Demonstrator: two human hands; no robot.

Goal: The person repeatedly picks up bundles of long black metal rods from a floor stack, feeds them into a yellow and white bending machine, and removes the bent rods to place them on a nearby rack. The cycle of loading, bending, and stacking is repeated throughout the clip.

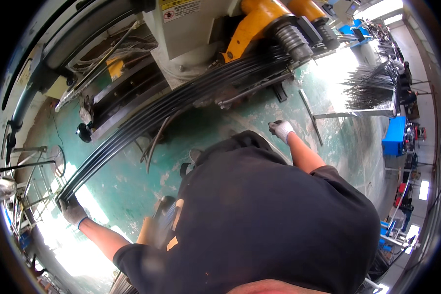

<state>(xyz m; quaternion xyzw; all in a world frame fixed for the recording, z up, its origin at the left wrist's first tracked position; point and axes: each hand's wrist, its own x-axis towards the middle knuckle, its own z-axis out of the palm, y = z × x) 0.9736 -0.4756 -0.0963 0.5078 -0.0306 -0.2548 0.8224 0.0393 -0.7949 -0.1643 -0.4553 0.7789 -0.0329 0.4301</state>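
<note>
A bundle of long, thin black metal tubes [147, 117] slants from the machine at the upper right down to the lower left. At its near left end my left hand [74, 213], in a pale work glove, is closed around the tube ends; its fingertips are partly hidden. My right hand [281, 130], also gloved, hangs over the green floor to the right of my body. Its fingers are curled in, and I see nothing in them. The tubes' far part lies beneath the machine's orange arm [255, 24], well away from that hand.
A pale machine housing [186, 34] stands behind the tubes. A rack of many thin dark rods [372, 88] and a blue box [395, 136] are at the right. A metal frame bar [310, 116] reaches across the floor near my right hand. Metal stands [32, 181] are at the left.
</note>
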